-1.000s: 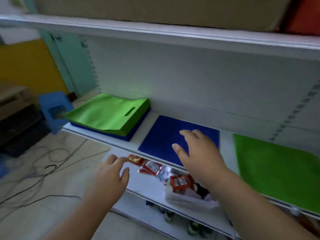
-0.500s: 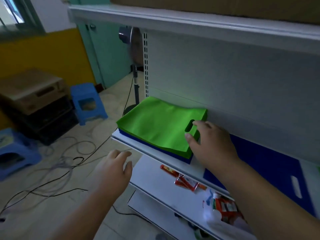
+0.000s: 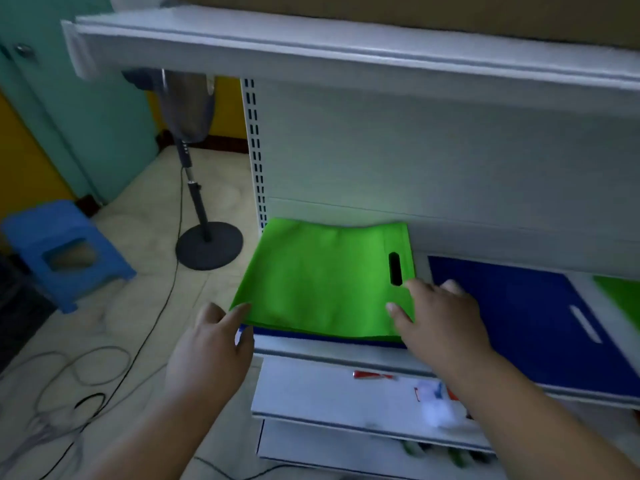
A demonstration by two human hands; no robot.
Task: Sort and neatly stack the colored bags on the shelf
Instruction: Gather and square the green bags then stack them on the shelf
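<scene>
A bright green bag (image 3: pixel 318 285) with a cut-out handle lies on top of a stack at the left end of the white shelf (image 3: pixel 346 355). A thin edge of blue bags (image 3: pixel 311 338) shows under it. My left hand (image 3: pixel 207 355) reaches the stack's front left corner, its index fingertip touching the green bag. My right hand (image 3: pixel 440 323) rests with straight fingers on the green bag's front right corner, just below the handle hole. A single blue bag (image 3: pixel 512 306) lies flat to the right. Another green bag (image 3: pixel 623 299) shows at the far right edge.
An upper shelf (image 3: pixel 346 53) overhangs the bags. The lower shelf (image 3: pixel 329 393) holds small red and white packets. A standing fan (image 3: pixel 207 244), a blue plastic stool (image 3: pixel 62 251) and loose cables (image 3: pixel 86 375) are on the floor to the left.
My view swung left from the blue bag to the green stack. The right hand moved from the blue bag to the green bag's right corner; the left hand rose to its left corner.
</scene>
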